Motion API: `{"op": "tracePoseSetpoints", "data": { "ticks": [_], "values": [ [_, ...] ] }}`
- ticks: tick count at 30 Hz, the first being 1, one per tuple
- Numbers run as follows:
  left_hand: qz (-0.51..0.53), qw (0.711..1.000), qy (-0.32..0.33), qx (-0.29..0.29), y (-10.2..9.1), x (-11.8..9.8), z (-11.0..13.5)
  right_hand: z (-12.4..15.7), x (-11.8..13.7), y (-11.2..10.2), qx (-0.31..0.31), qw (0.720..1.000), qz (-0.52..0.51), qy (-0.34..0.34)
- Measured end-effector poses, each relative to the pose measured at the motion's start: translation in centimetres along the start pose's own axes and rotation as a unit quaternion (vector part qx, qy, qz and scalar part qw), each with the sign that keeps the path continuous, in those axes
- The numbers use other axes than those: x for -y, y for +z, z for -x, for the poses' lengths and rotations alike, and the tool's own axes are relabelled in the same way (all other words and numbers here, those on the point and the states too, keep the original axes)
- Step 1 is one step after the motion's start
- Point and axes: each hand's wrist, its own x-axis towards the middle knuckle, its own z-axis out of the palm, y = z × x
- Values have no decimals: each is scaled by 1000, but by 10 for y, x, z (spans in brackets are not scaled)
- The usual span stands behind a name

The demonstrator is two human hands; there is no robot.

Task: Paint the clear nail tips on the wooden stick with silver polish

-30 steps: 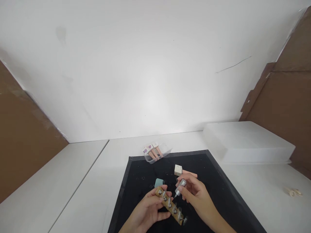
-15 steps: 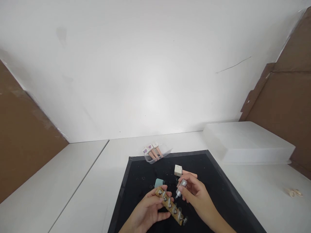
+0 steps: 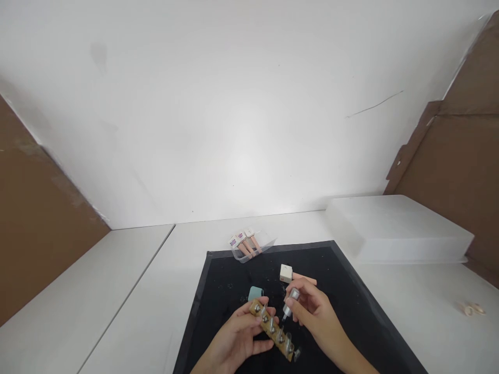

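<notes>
My left hand (image 3: 244, 335) grips a narrow wooden strip (image 3: 268, 326) set with a row of round metal studs. Several clear pieces (image 3: 288, 343), shaped like false nail tips, stand on the strip. Between the closed fingers of my right hand (image 3: 312, 306) is a silver-capped brush (image 3: 291, 302), its thin dark end pointing down towards the strip. Whether that end touches a clear piece, I cannot tell. Just beyond my left fingers sits a small teal object (image 3: 255, 293). A white square bottle with a long pink cap (image 3: 286, 273) lies beyond my right hand.
A black mat (image 3: 234, 275) lies under my hands. At its far edge, a clear plastic tray (image 3: 268, 240) holds several similar pink-capped bottles (image 3: 245, 244). A large translucent white box (image 3: 413, 246) stands at right. Small beige rings (image 3: 470, 309) lie on the white table near the right edge.
The brush's dark end has shifted very slightly within my right hand's reach of the strip. Both hands otherwise keep their places and grips.
</notes>
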Motion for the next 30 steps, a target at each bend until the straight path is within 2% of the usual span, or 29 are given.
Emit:
{"op": "tracePoseSetpoints", "data": {
  "ticks": [13, 18, 25, 30],
  "values": [
    [3, 1000, 1, -8, 1, 0, 1, 1, 0, 1, 2, 1000, 5, 5],
    [8, 1000, 1, -5, 2, 0, 1, 1, 2, 0, 3, 1000, 18, -22],
    [6, 1000, 2, -8, 4, -1, 1, 4, 5, -1, 51, 998, 23, -20],
    [2, 1000, 0, -7, 3, -1, 0, 4, 6, 1, 59, 998, 33, -8]
  ]
}}
